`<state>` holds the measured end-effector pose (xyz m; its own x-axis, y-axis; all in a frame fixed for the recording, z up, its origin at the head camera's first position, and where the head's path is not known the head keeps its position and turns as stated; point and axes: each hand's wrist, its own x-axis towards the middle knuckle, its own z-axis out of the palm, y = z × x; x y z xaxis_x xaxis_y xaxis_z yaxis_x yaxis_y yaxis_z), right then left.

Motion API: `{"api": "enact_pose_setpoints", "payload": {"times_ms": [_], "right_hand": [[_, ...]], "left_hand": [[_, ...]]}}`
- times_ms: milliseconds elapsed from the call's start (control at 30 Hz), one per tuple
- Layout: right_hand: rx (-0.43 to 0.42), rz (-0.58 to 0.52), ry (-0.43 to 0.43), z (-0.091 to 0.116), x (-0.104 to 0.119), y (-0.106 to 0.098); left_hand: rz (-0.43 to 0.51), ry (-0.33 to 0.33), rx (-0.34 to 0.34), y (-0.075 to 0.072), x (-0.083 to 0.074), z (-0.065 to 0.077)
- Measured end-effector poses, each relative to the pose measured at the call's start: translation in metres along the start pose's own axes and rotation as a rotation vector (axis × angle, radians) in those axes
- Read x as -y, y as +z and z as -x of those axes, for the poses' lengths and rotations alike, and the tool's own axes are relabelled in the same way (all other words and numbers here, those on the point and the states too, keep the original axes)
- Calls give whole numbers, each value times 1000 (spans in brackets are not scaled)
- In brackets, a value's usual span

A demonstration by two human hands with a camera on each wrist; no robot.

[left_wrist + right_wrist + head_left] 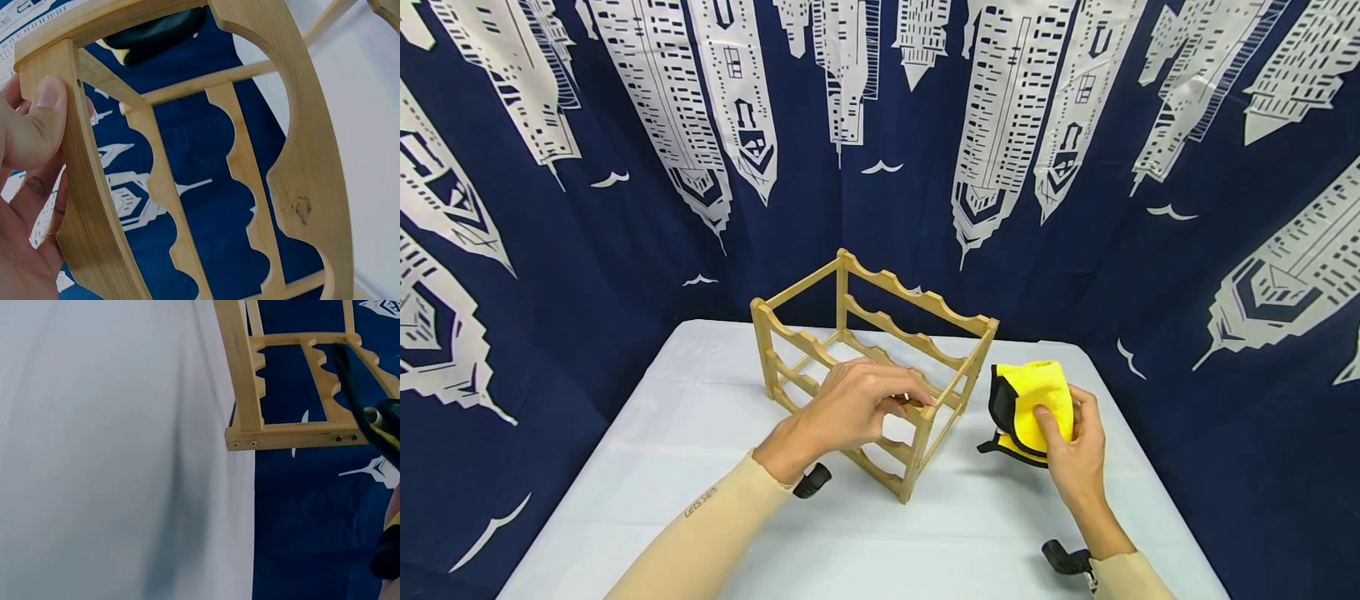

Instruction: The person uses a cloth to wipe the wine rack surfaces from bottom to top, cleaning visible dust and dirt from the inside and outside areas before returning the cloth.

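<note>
A light wooden rack (pixel 916 454) with scalloped rails stands on the table, one corner towards me. My left hand (pixel 857 398) grips its top front rail near that corner. In the left wrist view the left thumb (pixel 49 103) lies along the wood, with fingers behind it. My right hand (pixel 1078 446) holds a folded yellow cloth (pixel 1051 396) with black edging, thumb on the near face. The cloth is raised just right of the rack, apart from it. In the right wrist view only a strip of the cloth (pixel 386 437) shows, beside the rack's post (pixel 244 375).
A white covering (pixel 700 450) lies over the table. Behind and at both sides hangs a dark blue curtain (pixel 880 212) printed with white buildings and birds. A black strap-like piece (pixel 812 481) shows by the left wrist, another (pixel 1063 558) by the right.
</note>
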<state>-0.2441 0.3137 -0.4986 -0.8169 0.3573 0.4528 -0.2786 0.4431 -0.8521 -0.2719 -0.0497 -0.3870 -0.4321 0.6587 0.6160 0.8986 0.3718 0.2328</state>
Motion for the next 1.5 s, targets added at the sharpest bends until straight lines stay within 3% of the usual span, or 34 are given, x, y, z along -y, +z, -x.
{"api": "enact_pose_setpoints", "payload": {"times_ms": [167,300,567,800,1000,1133,1367,1500], "right_hand": [[10,-74,-38,2,6,1],[61,-140,-113,5,15,3],[200,-215,-422,10,27,14],[259,-196,-606,18,40,31],[226,-185,-779,25,47,52],[145,-127,-867,30,56,68],[59,-112,-950,37,83,91],[23,-7,-970,45,101,100]], "left_hand": [[-41,9,-20,-5,3,7],[-22,5,-30,-9,8,12],[29,3,-39,-18,18,22],[53,-31,-34,-20,23,30],[130,-18,-42,-20,25,33],[233,-34,-31,-24,26,36],[298,-9,-53,-34,27,41],[331,-61,-52,-35,26,43]]}}
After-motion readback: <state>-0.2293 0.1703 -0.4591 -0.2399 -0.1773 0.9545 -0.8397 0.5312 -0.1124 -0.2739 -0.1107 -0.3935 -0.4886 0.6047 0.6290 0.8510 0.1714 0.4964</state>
